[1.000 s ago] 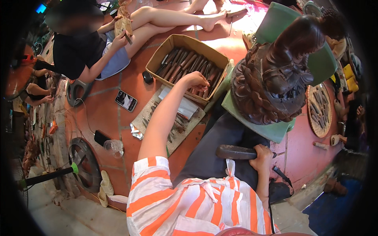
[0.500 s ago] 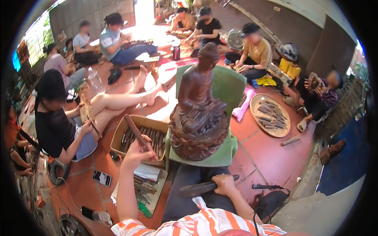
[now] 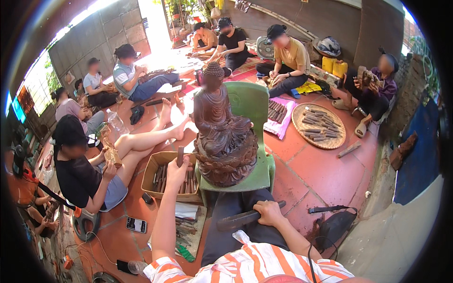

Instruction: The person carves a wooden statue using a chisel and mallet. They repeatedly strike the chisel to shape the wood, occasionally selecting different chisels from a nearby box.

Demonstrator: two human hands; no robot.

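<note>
My left hand (image 3: 177,173) is closed round a brown carving chisel (image 3: 180,154), whose end sticks up above the fist. It is raised over the right side of a cardboard box (image 3: 147,177) of similar tools. My right hand (image 3: 269,213) grips a dark wooden mallet (image 3: 237,220) lying across my lap. In front of me a dark brown carved seated statue (image 3: 222,137) on a lotus base stands upright on a green plastic chair (image 3: 252,99). Neither hand touches it.
A flat tray (image 3: 188,226) of tools lies left of my legs, near a phone (image 3: 136,224). A round woven basket (image 3: 298,123) of tools and a pink cloth (image 3: 277,129) lie to the right, by a black bag (image 3: 336,226). A co-worker (image 3: 78,165) sits close left; several others sit beyond.
My left hand has moved slightly up and right, and the chisel now points more upright. The whole view has shifted. My right hand keeps its hold on the mallet.
</note>
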